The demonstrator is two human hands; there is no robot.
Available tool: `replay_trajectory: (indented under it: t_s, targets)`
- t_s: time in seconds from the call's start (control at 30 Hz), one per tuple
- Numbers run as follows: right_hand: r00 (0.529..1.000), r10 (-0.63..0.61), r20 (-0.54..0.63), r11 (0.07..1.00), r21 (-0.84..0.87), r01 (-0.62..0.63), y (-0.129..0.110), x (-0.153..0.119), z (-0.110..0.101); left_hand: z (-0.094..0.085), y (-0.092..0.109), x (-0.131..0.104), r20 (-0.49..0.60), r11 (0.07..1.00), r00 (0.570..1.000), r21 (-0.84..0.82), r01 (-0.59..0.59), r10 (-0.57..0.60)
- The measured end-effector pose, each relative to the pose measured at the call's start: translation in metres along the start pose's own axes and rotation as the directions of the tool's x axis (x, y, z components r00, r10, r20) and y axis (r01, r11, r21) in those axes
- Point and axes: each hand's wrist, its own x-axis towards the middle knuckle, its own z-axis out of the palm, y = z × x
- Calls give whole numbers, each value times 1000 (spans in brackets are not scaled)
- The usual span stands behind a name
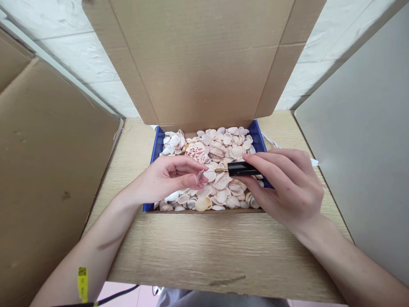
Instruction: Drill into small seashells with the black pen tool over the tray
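Note:
Between the thumb and fingers of my left hand (pixel 174 177) is a small seashell (pixel 200 175), pinched and mostly covered by the fingertips. My right hand (pixel 287 183) grips a black mini hand drill (pixel 241 169) with a brass chuck, held roughly level and pointing left. Its thin bit reaches to the shell; whether it has entered the shell I cannot tell. Both hands are above a shallow blue-sided box (pixel 156 147) filled with pale seashells (pixel 220 196). A larger red-speckled scallop shell (pixel 196 151) lies among them, behind my left fingers.
The box's cardboard lid (pixel 201 64) stands raised at the back. A cardboard panel (pixel 47 149) rises on the left and a grey panel (pixel 361 119) on the right. A white cable (pixel 271 141) runs behind the box. The wooden table (pixel 204 247) extends toward me.

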Motion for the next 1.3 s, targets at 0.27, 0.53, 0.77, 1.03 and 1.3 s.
replay_trajectory:
  t_s: [0.27, 0.53, 0.77, 1.03, 1.3]
  targets:
    - [976, 143, 165, 987, 46, -152, -2, -2, 4, 0, 1, 0, -17, 999, 999, 6, -33, 33]
    - [966, 168, 195, 981, 62, -184, -2, -5, 5, 3, 1, 0, -66, 999, 998, 33, 12, -10]
    - [980, 110, 167, 991, 58, -121, 1, -3, 4, 3, 1, 1, -83, 998, 996, 56, 17, -12]
    - [1000, -17, 8, 999, 42, 17, 2, -1, 0, 4, 3, 0, 4, 1000, 1000, 4, -24, 24]
    - [999, 31, -4, 996, 84, -31, 2, -3, 0, 3, 3, 0, -15, 998, 999, 29, -52, 53]
